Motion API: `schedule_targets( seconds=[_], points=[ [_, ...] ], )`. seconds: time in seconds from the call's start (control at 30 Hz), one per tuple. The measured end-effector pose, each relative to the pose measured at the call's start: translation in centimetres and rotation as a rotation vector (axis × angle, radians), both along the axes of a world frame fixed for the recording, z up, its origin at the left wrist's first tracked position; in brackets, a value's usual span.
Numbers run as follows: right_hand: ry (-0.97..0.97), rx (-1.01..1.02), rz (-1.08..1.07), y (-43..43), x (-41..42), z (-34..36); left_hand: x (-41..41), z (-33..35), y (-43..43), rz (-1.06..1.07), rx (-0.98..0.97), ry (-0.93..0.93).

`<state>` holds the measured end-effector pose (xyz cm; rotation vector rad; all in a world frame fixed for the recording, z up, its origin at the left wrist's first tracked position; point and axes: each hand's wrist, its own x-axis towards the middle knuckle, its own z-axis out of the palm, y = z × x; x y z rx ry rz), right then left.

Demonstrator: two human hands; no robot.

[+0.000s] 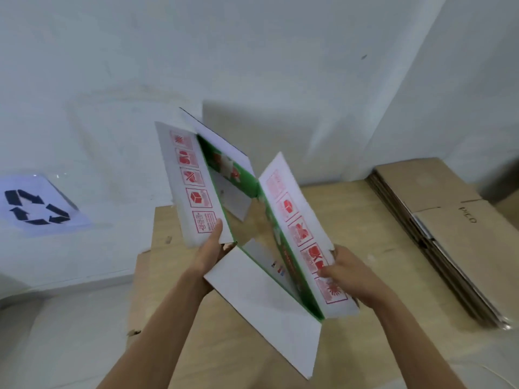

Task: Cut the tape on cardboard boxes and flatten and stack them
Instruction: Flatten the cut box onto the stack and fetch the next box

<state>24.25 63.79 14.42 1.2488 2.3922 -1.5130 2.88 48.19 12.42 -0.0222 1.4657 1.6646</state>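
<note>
I hold a white and green cardboard box [283, 301] in the air above the table, opened at both ends so I can see through it. Red handling symbols run along its two side flaps. My left hand [209, 252] grips the lower end of the left flap, thumb on the printed face. My right hand [346, 272] grips the edge of the right flap near its lower symbols. A white bottom flap hangs down toward me. A stack of flattened brown boxes [438, 234] lies on the right of the table.
The light wooden table [373, 327] stands against a white wall. A brown cardboard sheet [146, 279] hangs over the table's left edge. A recycling sign [36, 209] is stuck on the wall at left. Pale floor lies at lower left.
</note>
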Motion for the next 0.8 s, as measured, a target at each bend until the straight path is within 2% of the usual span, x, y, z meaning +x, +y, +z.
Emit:
schedule_targets(
  seconds=[0.2, 0.3, 0.4, 0.5, 0.57, 0.67, 0.73, 0.8],
  points=[
    [0.019, 0.239, 0.223, -6.5, -1.9, 0.5, 0.9, 0.3, -2.1, -0.058, 0.25, -0.331],
    [0.039, 0.272, 0.268, -10.1, -3.1, -0.7, 1.7, -0.8, -2.3, 0.095, 0.349, -0.306],
    [-0.067, 0.433, 0.34, -13.0, -4.5, -1.4, 3.2, -0.7, -2.3, 0.16, 0.365, -0.276],
    [-0.113, 0.367, 0.39, -14.1, -4.9, -2.3, 3.4, -0.9, -3.0, 0.152, 0.296, -0.242],
    [-0.085, 0.231, 0.379, -13.7, -4.2, -3.0, 3.2, -1.1, -3.6, 0.135, 0.169, -0.201],
    [0.085, -0.02, 0.278, -11.9, -3.3, -5.1, 2.4, -1.9, -4.3, 0.159, 0.0, -0.137],
    [0.161, -0.039, 0.164, -10.1, -3.1, -6.9, 2.1, -2.3, -4.6, 0.187, -0.068, -0.11],
    [0.133, -0.066, 0.026, -8.2, -2.9, -8.1, 2.3, -2.6, -4.8, 0.189, -0.101, -0.116]
  ],
)
